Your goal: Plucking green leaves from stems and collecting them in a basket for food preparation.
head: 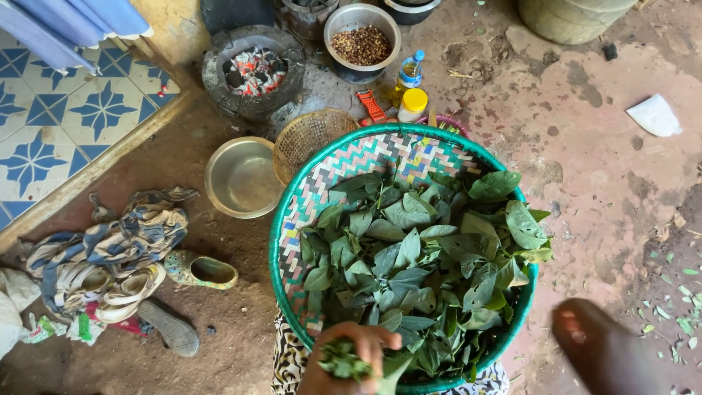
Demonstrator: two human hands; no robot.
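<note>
Packed reddish earth, stained and scattered with small torn green scraps at the right, serves as the floor, while glossy blue-and-white patterned tiles (66, 117) cover a raised step at the far left.

Seen from the head camera, a round woven tray with a green rim and a zigzag weave of pink, white and green (344, 172) sits near the middle, resting on patterned cloth at the near edge. Heaped across it is a loose pile of broad, smooth, dark green leaves (424, 256), spilling toward its right rim. At the near edge of the tray, the left hand (349, 358) is closed around a crumpled bunch of small plucked leaves (344, 360), fingers curled tight over it, just touching the pile. At the near right a blurred dark shape (603, 351) comes into view; whether it is the right hand, and how it is held, I cannot tell.

Beyond the tray, a shallow dull metal bowl (241, 178) lies beside a small brown wicker basket (311, 135) tipped against the tray's rim. Farther off, a round sooty charcoal stove with grey ash and glowing embers (252, 73) stands left of a steel bowl of brown seeds (362, 44). At the near left, striped cloth and worn sandals (117, 271) lie in a rumpled heap.
</note>
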